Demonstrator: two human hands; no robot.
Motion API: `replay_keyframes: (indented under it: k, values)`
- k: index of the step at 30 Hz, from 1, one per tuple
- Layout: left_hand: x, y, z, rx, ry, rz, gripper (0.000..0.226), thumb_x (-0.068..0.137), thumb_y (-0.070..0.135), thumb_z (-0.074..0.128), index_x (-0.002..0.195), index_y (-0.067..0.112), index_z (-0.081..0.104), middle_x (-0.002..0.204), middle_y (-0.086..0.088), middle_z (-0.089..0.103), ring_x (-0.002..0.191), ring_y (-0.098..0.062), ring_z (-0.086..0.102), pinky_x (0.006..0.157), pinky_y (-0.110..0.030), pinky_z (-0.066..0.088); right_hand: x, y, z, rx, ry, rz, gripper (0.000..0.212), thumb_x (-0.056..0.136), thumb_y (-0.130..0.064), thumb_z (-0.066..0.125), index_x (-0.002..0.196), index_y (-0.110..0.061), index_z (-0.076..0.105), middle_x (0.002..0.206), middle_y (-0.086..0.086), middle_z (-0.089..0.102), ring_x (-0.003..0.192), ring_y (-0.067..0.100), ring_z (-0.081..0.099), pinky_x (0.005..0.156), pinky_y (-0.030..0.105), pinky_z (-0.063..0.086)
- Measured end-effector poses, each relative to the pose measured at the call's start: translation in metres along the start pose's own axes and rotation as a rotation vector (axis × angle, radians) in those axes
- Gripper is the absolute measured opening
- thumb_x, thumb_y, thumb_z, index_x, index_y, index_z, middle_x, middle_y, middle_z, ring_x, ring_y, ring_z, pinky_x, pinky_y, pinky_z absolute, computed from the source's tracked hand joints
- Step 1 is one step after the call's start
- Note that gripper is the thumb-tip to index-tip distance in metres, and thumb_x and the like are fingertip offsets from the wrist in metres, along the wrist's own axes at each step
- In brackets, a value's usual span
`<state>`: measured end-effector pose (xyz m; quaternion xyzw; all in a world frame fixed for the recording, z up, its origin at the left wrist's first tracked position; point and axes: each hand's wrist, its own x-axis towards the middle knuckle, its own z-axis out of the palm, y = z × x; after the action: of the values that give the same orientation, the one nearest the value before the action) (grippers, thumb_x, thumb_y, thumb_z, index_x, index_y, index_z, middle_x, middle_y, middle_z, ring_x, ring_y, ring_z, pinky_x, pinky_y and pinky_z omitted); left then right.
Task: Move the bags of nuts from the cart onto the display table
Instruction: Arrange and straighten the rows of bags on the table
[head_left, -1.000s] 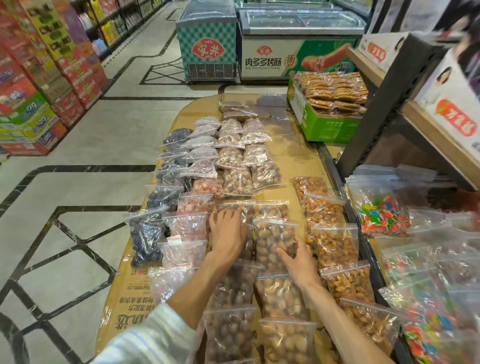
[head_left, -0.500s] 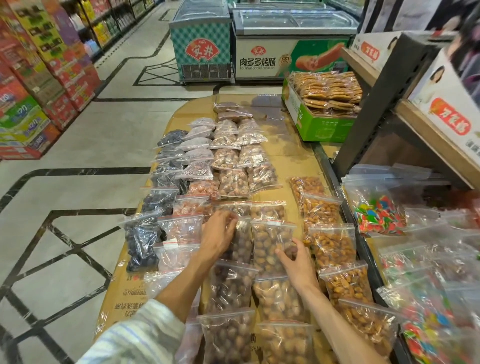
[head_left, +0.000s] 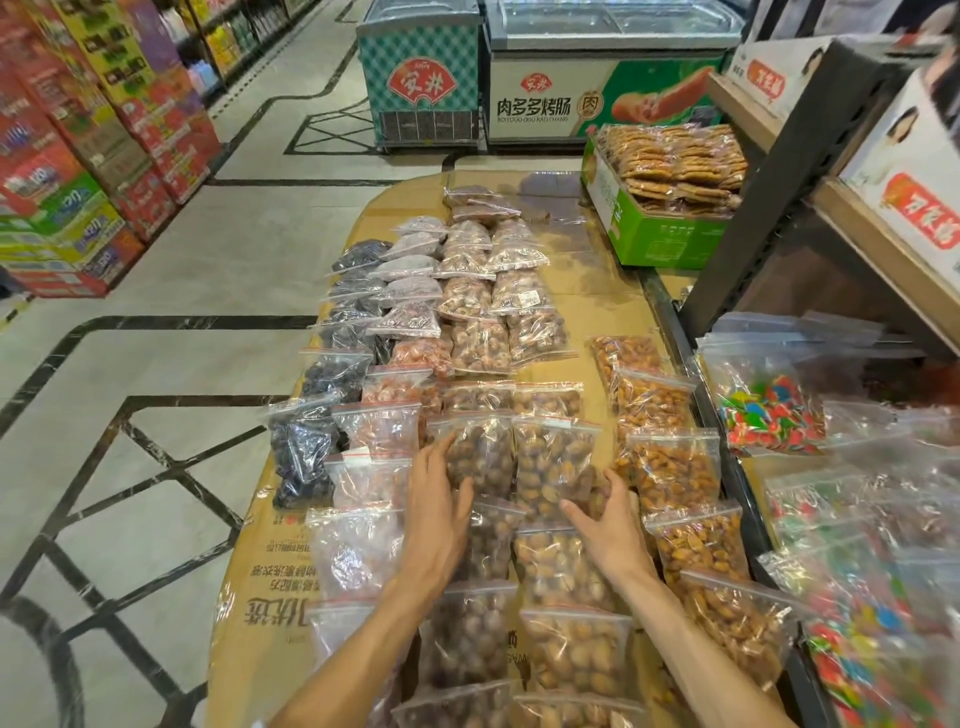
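Rows of clear zip bags of nuts lie flat on the cardboard-covered display table (head_left: 270, 597). My left hand (head_left: 439, 499) lies with straight fingers along the left edge of a bag of dark brown nuts (head_left: 483, 457). My right hand (head_left: 605, 514) touches the lower right corner of the neighbouring bag of lighter nuts (head_left: 553, 467), fingers spread and slightly bent. Neither hand lifts a bag. More nut bags (head_left: 566, 649) lie under my forearms. The cart is out of view.
Orange nut bags (head_left: 670, 467) line the table's right edge. Candy bags (head_left: 769, 410) fill a lower shelf on the right under a dark slanted post (head_left: 769, 182). A green box of biscuits (head_left: 654, 234) stands at the far end. Open tiled floor (head_left: 156, 415) lies left.
My left hand has drawn back toward me from the farther bags and now lies along the dark nut bag's left edge. My right hand has stayed by the lighter bag's lower corner.
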<state>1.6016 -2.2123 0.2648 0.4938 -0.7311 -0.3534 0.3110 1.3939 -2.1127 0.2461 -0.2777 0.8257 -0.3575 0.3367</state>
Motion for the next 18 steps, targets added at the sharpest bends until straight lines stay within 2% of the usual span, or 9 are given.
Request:
replay_keyframes:
  k: [4, 6, 8, 9, 11, 14, 16, 18]
  values:
    - [-0.039, -0.011, 0.007, -0.031, -0.063, -0.108, 0.084, 0.101, 0.017, 0.065, 0.167, 0.022, 0.013, 0.163, 0.007, 0.028, 0.149, -0.005, 0.026, 0.124, -0.031, 0.018, -0.012, 0.02, -0.002, -0.015, -0.104, 0.071, 0.113, 0.091, -0.044, 0.078, 0.168, -0.017, 0.0, 0.176, 0.007, 0.012, 0.161, 0.03, 0.019, 0.129, 0.054, 0.024]
    - [-0.046, -0.015, 0.01, -0.011, -0.086, -0.226, 0.092, 0.099, 0.022, 0.071, 0.167, 0.013, 0.009, 0.164, 0.0, 0.028, 0.15, -0.013, 0.027, 0.122, -0.029, 0.018, -0.015, 0.028, -0.001, -0.008, -0.169, 0.116, 0.116, 0.089, -0.049, 0.079, 0.167, -0.015, 0.001, 0.17, 0.009, 0.029, 0.154, 0.031, 0.033, 0.126, 0.054, 0.031]
    - [-0.047, -0.015, 0.01, -0.044, -0.119, -0.335, 0.091, 0.095, 0.026, 0.077, 0.162, 0.01, 0.019, 0.152, 0.004, 0.04, 0.141, -0.016, 0.041, 0.119, -0.03, 0.028, -0.02, 0.03, 0.0, -0.052, -0.202, 0.148, 0.104, 0.088, -0.049, 0.08, 0.16, -0.007, 0.018, 0.142, 0.006, 0.052, 0.129, 0.026, 0.054, 0.11, 0.048, 0.048]
    - [-0.045, -0.015, 0.01, -0.078, -0.137, -0.393, 0.083, 0.092, 0.025, 0.081, 0.155, 0.01, 0.029, 0.145, 0.004, 0.049, 0.134, -0.018, 0.052, 0.117, -0.033, 0.037, -0.021, 0.031, 0.001, -0.075, -0.201, 0.15, 0.092, 0.089, -0.045, 0.081, 0.153, -0.004, 0.028, 0.129, 0.005, 0.057, 0.116, 0.024, 0.059, 0.1, 0.043, 0.052]
    - [-0.041, -0.012, 0.008, -0.112, -0.182, -0.477, 0.067, 0.088, 0.019, 0.085, 0.137, 0.007, 0.042, 0.128, 0.001, 0.062, 0.116, -0.019, 0.063, 0.109, -0.038, 0.05, -0.021, 0.034, 0.002, -0.088, -0.201, 0.15, 0.069, 0.09, -0.035, 0.082, 0.138, -0.006, 0.043, 0.111, 0.002, 0.061, 0.098, 0.018, 0.063, 0.089, 0.038, 0.054]
    - [-0.033, -0.015, 0.005, -0.047, -0.214, -0.508, 0.052, 0.085, 0.019, 0.088, 0.12, 0.011, 0.051, 0.111, 0.003, 0.066, 0.105, -0.017, 0.066, 0.102, -0.039, 0.056, -0.025, 0.027, -0.006, -0.094, -0.219, 0.149, 0.052, 0.088, -0.031, 0.084, 0.121, -0.015, 0.047, 0.109, 0.0, 0.061, 0.094, 0.014, 0.062, 0.082, 0.035, 0.054]
    - [-0.032, -0.025, 0.006, -0.041, -0.204, -0.513, 0.052, 0.082, 0.022, 0.09, 0.117, 0.015, 0.052, 0.112, -0.003, 0.069, 0.101, -0.021, 0.071, 0.094, -0.045, 0.06, -0.028, 0.026, -0.013, -0.039, -0.246, 0.134, 0.057, 0.086, -0.03, 0.086, 0.122, -0.018, 0.044, 0.114, 0.0, 0.061, 0.098, 0.013, 0.062, 0.076, 0.029, 0.051]
    - [-0.038, -0.026, 0.006, -0.056, -0.188, -0.498, 0.05, 0.085, 0.02, 0.087, 0.116, 0.017, 0.049, 0.111, -0.003, 0.069, 0.1, -0.021, 0.071, 0.089, -0.043, 0.061, -0.032, 0.027, -0.018, 0.009, -0.262, 0.099, 0.062, 0.085, -0.03, 0.088, 0.126, -0.019, 0.042, 0.118, 0.0, 0.061, 0.098, 0.008, 0.061, 0.072, 0.024, 0.049]
